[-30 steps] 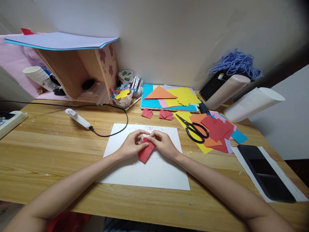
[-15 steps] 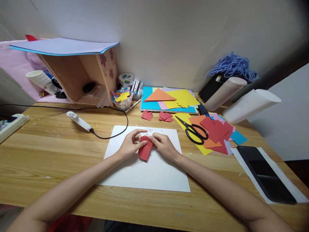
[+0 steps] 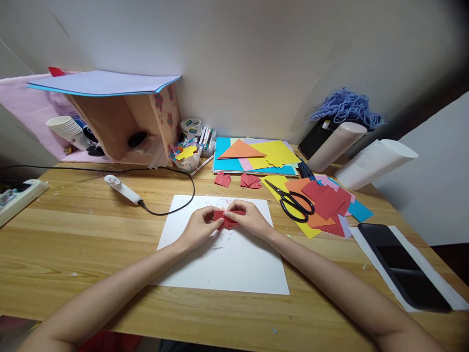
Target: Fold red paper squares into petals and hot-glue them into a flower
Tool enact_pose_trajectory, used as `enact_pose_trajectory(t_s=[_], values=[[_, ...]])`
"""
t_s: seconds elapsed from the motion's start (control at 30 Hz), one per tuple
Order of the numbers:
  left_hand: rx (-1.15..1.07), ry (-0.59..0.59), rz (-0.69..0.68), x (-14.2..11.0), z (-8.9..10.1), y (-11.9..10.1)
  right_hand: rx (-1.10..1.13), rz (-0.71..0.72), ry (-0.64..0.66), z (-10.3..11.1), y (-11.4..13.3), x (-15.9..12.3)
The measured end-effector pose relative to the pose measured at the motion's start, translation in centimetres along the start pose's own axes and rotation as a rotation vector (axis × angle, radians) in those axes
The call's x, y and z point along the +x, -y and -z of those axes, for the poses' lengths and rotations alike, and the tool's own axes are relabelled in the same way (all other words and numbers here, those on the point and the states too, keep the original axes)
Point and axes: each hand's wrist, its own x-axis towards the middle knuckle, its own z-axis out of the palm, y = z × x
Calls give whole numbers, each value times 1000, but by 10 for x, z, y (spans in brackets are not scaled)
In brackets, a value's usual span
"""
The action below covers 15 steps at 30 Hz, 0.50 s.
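A folded piece of red paper [image 3: 227,223] is pinched between both hands over the white sheet [image 3: 220,271]. My left hand [image 3: 201,226] grips its left end with thumb and fingers. On the other end, my right hand [image 3: 249,220] holds it, thumb pressed on the front. The paper now lies crosswise, with a small point at its lower edge; the fingers cover parts of it. Just beyond the sheet lie two folded red paper shapes [image 3: 222,179], [image 3: 250,181].
Black-handled scissors [image 3: 296,205] rest on coloured paper pieces [image 3: 326,198] to the right. A phone [image 3: 403,266] lies farther right. Left are a corded white tool [image 3: 122,189] and a cardboard box [image 3: 128,122]. Stacked coloured sheets [image 3: 222,146] and a tub of scraps [image 3: 186,159] stand behind.
The red paper has turned from upright to crosswise and looks shorter. Both hands have shifted to grip its two ends. The whole view has tipped slightly upward.
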Motion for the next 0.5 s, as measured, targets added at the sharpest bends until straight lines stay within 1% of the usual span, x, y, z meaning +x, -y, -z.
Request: enact_pose_trajectory(t_s=[0.07,0.13,0.27,0.33,0.4,0.5], values=[[-33,-58,7,-1,-1,0,73,-43,-45,3,-1,3],[-134,-100,38,-1,-1,-3,139,-68,-88,3,-2,4],[-309,-116,148,-1,-2,-12,173,-48,-97,-4,-5,0],[-332,-112,190,-2,-2,-15,138,-20,-143,-9,-5,-3],[-322,-104,224,-2,-3,-16,54,31,-194,-11,-4,-5],[-281,-110,249,-1,-3,-13,-167,190,-250,-11,-3,-8]])
